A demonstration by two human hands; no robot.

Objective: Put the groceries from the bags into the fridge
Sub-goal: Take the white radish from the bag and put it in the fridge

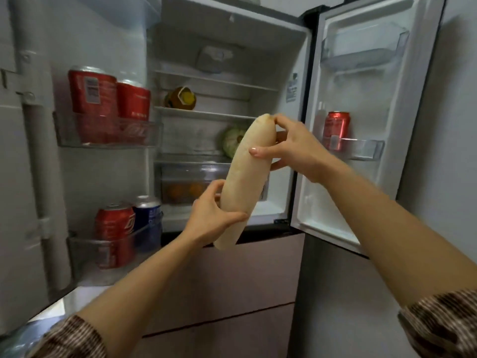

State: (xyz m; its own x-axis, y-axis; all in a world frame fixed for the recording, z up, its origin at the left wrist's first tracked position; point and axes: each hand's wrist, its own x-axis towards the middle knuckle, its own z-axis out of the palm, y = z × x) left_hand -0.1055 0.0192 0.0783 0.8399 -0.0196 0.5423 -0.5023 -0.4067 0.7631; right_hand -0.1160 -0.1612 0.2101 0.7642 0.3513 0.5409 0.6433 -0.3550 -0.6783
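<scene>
Before the open fridge (278,60), at the middle of the view, a long white radish (245,171) is held in the air by both hands, outside the compartment and not touching any shelf. It is tilted, with its upper end toward 1 o'clock and its lower end toward 7 o'clock. The left hand (214,220) has its grip around the lower part, the thumb across the front and the fingers curled behind. The right hand (291,148) grasps the upper part: the thumb presses on the front side, one fingertip touches close to the tip, and the other fingers go behind. Behind the radish, at 12 o'clock from the middle, a round cabbage (232,142) lies on a shelf, partly hidden. One shelf higher is a yellowish jar (180,98). Under the cabbage a clear drawer (180,171) holds some orange fruits (185,189). At 9 o'clock the left door (31,177) carries two red cans (93,91) in its upper bin, and at 8 o'clock a third red can (113,228) and a blue can (148,213) stand side by side in the lower bin. At 3 o'clock the right door (361,189) has a lone red can (336,127) in a bin. Brown patterned sleeves (438,326) show at 5 and 7 o'clock.
</scene>
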